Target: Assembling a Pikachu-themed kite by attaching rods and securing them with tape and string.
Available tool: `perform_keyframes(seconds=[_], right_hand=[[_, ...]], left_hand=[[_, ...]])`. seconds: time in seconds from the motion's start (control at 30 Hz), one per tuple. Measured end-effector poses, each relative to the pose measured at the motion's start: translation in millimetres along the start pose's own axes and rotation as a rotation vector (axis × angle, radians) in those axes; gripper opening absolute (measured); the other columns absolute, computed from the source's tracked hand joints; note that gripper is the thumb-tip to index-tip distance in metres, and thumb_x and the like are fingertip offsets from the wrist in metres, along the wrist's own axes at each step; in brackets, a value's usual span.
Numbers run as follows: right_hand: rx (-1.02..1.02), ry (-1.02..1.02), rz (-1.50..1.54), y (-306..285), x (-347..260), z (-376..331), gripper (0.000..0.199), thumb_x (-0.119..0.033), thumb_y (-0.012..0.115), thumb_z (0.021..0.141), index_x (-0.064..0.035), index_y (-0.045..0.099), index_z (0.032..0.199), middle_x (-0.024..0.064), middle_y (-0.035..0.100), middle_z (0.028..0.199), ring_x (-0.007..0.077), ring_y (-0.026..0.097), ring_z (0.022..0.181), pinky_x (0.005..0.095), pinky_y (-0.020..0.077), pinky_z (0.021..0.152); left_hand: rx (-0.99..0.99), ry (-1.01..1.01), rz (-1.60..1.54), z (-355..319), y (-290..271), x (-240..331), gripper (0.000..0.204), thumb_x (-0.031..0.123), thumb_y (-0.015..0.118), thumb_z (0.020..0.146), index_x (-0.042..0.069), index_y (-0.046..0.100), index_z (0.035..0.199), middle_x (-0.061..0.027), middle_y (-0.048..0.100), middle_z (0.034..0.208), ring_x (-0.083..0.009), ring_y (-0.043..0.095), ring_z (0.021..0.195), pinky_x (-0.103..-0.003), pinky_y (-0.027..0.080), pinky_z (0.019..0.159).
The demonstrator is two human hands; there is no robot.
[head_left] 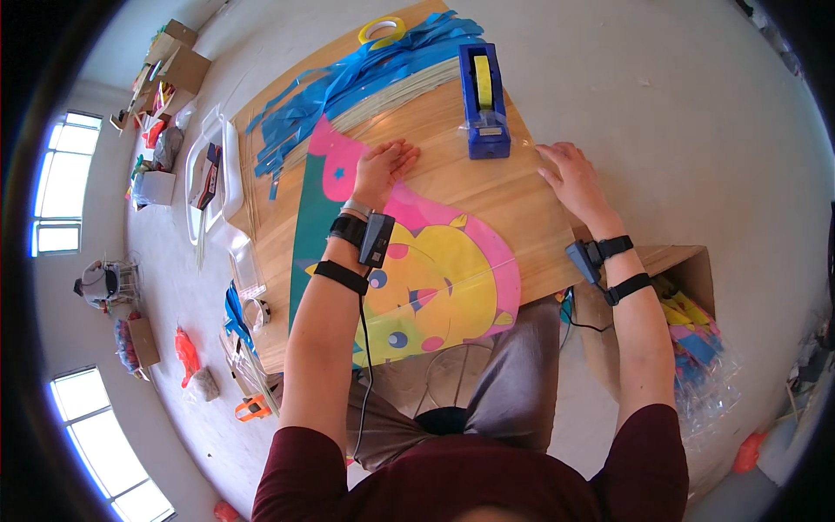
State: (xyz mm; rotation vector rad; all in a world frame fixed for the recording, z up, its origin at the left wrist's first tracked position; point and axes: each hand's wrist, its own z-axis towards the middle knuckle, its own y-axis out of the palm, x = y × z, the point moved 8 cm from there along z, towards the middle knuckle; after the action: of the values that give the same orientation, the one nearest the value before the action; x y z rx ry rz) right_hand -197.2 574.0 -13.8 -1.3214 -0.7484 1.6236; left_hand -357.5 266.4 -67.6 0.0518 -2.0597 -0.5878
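My left hand point(384, 172) rests over the pink edge of a printed sheet point(474, 252), palm partly turned up and fingers loosely bent, with nothing seen in it. The sheet is pink, green and yellow, bears a cartoon face, and hangs a little past the table's near edge. At the table's right edge is my right hand point(576, 181), its thumb and fingers apart; I cannot make out anything between them. A blue tape dispenser point(487, 109) with a yellow-cored roll stands upright between and beyond the hands.
Blue plastic strips point(300, 117) and a bundle of thin sticks point(396, 94) lie along the wooden table's point(444, 161) far side, near a yellow tape roll point(383, 33). A white plastic tray point(230, 165) is at left. A cardboard box point(696, 270) with packaged sheets stands at right.
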Motion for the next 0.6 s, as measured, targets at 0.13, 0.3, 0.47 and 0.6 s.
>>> perform_keyframes(seconds=[0.13,0.3,0.47,0.6], right_hand=[[-0.035,0.079,0.285,10,15,1,0.042,-0.015,0.071,0.09,-0.0123,0.06,0.13,0.0141,0.062,0.122,0.0315,0.062,0.109,0.0428,0.0501,0.093],[0.006,0.267,0.591,30,41,-4,0.044,-0.009,0.073,0.088,-0.003,0.059,0.13,0.0154,0.063,0.125,0.0261,0.064,0.11,0.037,0.0527,0.092],[0.015,0.307,0.794,41,55,-8,0.042,-0.01,0.071,0.092,-0.0018,0.058,0.131,0.0135,0.064,0.123,0.0217,0.063,0.111,0.0336,0.0523,0.093],[0.021,0.403,0.853,42,62,-11,0.041,-0.011,0.069,0.094,-0.0021,0.058,0.132,0.0131,0.065,0.121,0.0195,0.063,0.11,0.0322,0.0511,0.095]], left_hand=[[0.072,0.065,0.265,-7,9,7,0.03,0.015,0.059,0.1,-0.003,0.059,0.124,-0.0121,0.068,0.113,-0.0212,0.067,0.107,-0.029,0.055,0.09],[0.058,0.114,0.34,-16,29,16,0.03,0.017,0.062,0.098,0.0,0.063,0.123,-0.0085,0.07,0.11,-0.0171,0.069,0.1,-0.029,0.054,0.083],[0.02,0.122,0.45,-16,40,15,0.031,0.018,0.063,0.097,0.002,0.062,0.124,-0.0053,0.069,0.112,-0.015,0.066,0.103,-0.028,0.052,0.086],[0.016,0.162,0.502,-7,46,9,0.032,0.011,0.062,0.094,-0.001,0.064,0.123,-0.0056,0.068,0.102,-0.0145,0.066,0.093,-0.029,0.053,0.08]])
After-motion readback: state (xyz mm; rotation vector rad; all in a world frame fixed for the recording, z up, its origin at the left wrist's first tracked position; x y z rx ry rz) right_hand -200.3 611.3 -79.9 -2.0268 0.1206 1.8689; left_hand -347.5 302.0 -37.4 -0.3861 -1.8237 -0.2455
